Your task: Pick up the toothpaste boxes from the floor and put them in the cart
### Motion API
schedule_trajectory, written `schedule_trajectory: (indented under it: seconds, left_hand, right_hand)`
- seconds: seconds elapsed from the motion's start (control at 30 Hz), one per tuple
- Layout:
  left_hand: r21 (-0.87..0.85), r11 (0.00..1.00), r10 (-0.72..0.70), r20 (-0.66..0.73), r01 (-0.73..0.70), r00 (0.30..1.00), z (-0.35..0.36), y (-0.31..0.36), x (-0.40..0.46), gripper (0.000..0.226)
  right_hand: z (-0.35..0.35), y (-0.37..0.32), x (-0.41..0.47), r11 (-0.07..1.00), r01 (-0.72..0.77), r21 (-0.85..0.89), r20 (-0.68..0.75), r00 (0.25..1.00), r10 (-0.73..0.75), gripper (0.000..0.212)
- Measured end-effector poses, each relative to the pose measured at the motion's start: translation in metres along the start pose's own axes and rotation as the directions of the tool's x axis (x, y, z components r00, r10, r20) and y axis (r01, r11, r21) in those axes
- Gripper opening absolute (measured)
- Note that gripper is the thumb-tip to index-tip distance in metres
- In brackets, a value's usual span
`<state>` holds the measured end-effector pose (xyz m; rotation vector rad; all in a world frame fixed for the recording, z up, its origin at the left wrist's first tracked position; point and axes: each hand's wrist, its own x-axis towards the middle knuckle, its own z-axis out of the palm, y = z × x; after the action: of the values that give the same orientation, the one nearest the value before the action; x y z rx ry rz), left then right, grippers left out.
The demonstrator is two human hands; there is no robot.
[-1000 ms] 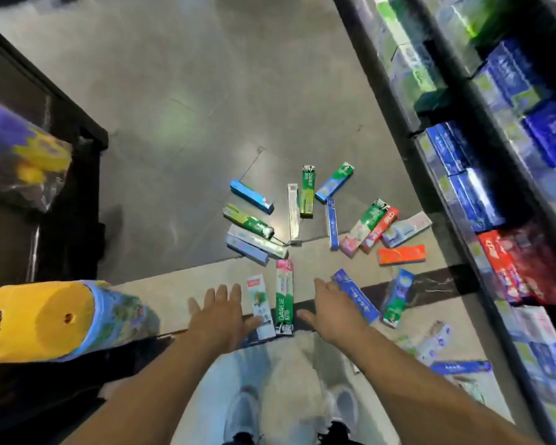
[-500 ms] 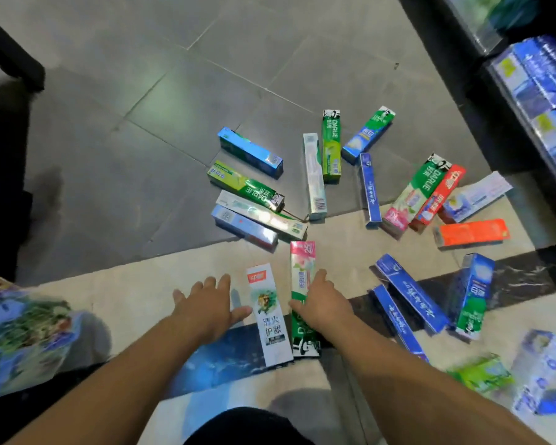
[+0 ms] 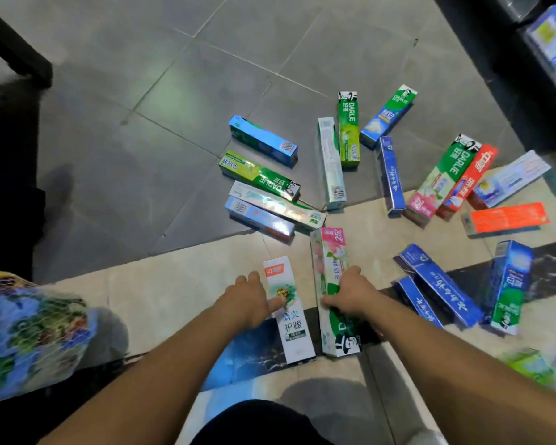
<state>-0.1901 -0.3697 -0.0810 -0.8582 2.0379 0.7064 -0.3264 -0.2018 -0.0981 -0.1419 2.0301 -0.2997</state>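
Both arms reach down to the floor (image 3: 180, 91). Left hand (image 3: 246, 298) pinches the white toothpaste box (image 3: 291, 319), thumb on top; right hand (image 3: 350, 292) grips the pink-and-green Darlie box (image 3: 329, 261) beside it.

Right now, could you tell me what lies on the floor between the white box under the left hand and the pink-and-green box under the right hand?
Head view: only bare floor.

- the toothpaste boxes (image 3: 329, 163) look like glossy printed cardboard, several with a foil-like sheen.
- the floor (image 3: 142, 130) is smooth grey tile with a dull shine.
- nearer tiles (image 3: 180, 284) look like polished beige stone.
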Motion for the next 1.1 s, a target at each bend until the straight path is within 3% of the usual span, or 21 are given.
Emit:
schedule_trajectory:
  seconds: [0.1,0.23,0.37,0.5,0.6,0.73,0.83,0.93,1.1]
  left_hand:
    - [-0.196,0.979,-0.053,-0.005,0.051,0.999,0.018,0.013,0.01,0.08]
    - [-0.332,0.938,-0.111,-0.009,0.102,0.994,0.035,0.038,0.017,0.11]
    - [-0.365,0.923,-0.164,-0.078,0.125,0.983,0.049,0.058,0.022,0.123]
    - [-0.328,0.94,-0.151,-0.155,0.093,0.976,0.062,0.055,0.027,0.117]
    - [-0.404,0.913,-0.12,-0.145,0.052,0.982,0.054,0.048,0.022,0.093]
    - [-0.557,0.83,-0.063,-0.161,-0.038,0.985,0.008,0.034,-0.013,0.062]
    - [-0.773,0.63,-0.082,-0.155,-0.069,0.985,-0.048,0.037,-0.068,0.055]
    - [-0.854,0.498,-0.053,-0.205,-0.152,0.977,-0.113,0.045,-0.137,0.054]
    - [-0.859,0.454,0.025,-0.255,-0.238,0.967,-0.224,0.063,-0.28,0.062]
  right_hand:
    - [-0.034,0.01,-0.01,0.985,0.041,0.169,0.088,0.995,-0.056,0.066]
    - [-0.075,0.023,-0.028,0.935,0.066,0.348,0.191,0.972,-0.139,0.034]
    - [-0.09,0.035,-0.038,0.917,0.089,0.389,0.127,0.981,-0.149,0.027]
    - [-0.089,0.049,-0.037,0.922,0.079,0.38,0.069,0.991,-0.114,0.024]
    - [-0.09,0.051,-0.038,0.93,0.078,0.359,0.073,0.991,-0.111,0.026]
    - [-0.099,0.035,-0.048,0.92,0.086,0.383,0.022,0.994,-0.103,0.05]
    - [-0.114,0.017,-0.089,0.897,0.111,0.428,0.018,0.991,-0.131,0.057]
    - [-0.141,-0.004,-0.151,0.882,0.161,0.444,-0.014,0.985,-0.173,0.063]
    - [-0.211,-0.056,-0.291,0.838,0.261,0.479,-0.068,0.963,-0.261,0.059]
